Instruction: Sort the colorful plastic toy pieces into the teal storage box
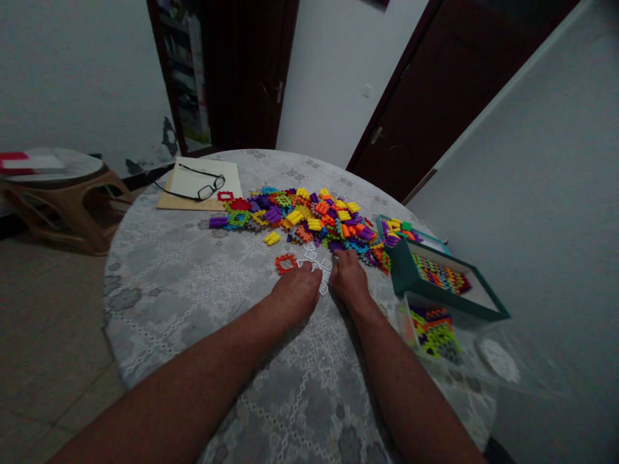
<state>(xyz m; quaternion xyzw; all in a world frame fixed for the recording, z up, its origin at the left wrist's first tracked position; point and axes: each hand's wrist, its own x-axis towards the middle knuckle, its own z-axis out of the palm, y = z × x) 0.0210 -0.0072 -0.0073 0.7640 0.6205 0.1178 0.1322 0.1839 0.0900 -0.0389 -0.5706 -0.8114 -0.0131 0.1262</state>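
Note:
White open-frame plastic pieces (325, 265) lie in a cluster on the tablecloth between my hands. My left hand (300, 290) is closed, its fingertips and thumb on the left part of these white pieces. Just right of them, my right hand (349, 278) has its fingers curled down; what they hold, if anything, is hidden. Beyond its fingertips sits a dark purple piece (335, 246) at the pile's near edge. An orange-red square frame piece (285, 263) rests left of my left hand. A loose yellow tube piece (271, 238) lies farther back.
A heap of colourful interlocking pieces (302, 216) spreads across the table's far half. Glasses (206, 192) rest on papers (222, 169) at far left. At right stand a green box (401, 270) and a clear container (409, 322) with more pieces. A stool (62, 206) is left.

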